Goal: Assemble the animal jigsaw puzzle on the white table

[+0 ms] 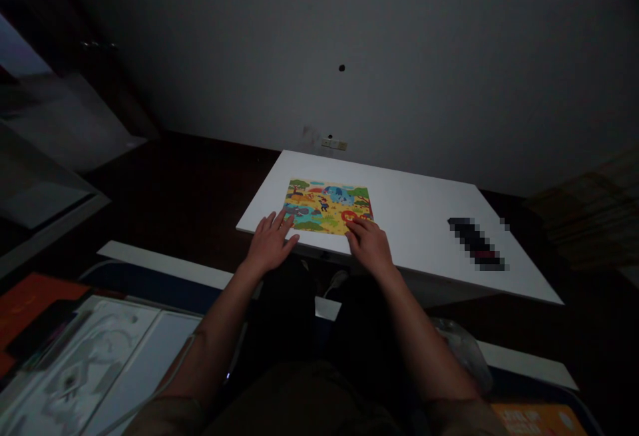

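A colourful animal picture board (327, 204), perhaps a jigsaw puzzle, lies flat on the white table (419, 206). Trees, a blue elephant, a hippo in water and a red-maned lion are printed on it. My left hand (269, 241) rests at its near left corner, fingers spread and thumb apart, the fingertips touching the edge. At the near right corner, my right hand (370, 244) lays slightly bent fingers over the board beside the lion, its thumb apart near the lower edge. Neither hand grips anything that I can see.
A blurred-out dark object (476, 244) lies on the table's right side. Left of my legs are a white box (124, 349) and an orange item (34, 313). Beside my right arm sit a clear plastic bag (462, 349) and an orange package (539, 419). A wall (399, 90) stands behind the table.
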A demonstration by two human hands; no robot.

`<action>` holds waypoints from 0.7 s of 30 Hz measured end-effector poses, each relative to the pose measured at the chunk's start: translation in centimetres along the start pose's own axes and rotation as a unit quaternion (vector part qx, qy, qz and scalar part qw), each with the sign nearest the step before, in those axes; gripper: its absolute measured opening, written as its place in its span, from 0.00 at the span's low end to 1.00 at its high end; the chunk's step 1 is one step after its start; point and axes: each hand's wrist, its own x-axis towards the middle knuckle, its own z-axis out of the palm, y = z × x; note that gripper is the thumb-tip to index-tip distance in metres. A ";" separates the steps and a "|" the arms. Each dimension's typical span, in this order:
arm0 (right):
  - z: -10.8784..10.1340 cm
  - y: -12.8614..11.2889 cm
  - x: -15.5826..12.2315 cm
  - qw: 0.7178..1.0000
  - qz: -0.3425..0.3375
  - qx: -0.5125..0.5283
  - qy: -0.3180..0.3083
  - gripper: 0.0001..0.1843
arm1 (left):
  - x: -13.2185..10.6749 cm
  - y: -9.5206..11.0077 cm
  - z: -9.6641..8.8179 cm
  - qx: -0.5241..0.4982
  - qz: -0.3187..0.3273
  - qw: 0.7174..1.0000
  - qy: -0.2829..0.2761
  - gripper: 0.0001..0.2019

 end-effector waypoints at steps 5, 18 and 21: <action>0.1 0.4 -0.2 1.000 0.004 0.019 0.005 0.18 | -0.1 -0.3 0.1 0.004 0.006 1.000 -0.005 0.30; -0.1 0.1 -0.1 1.000 0.011 0.019 -0.009 0.18 | 0.0 0.7 -0.6 0.003 -0.005 1.000 -0.002 0.30; -0.2 -0.1 -0.3 1.000 0.012 0.014 -0.013 0.19 | 0.1 0.8 -0.7 0.007 -0.004 1.000 -0.005 0.30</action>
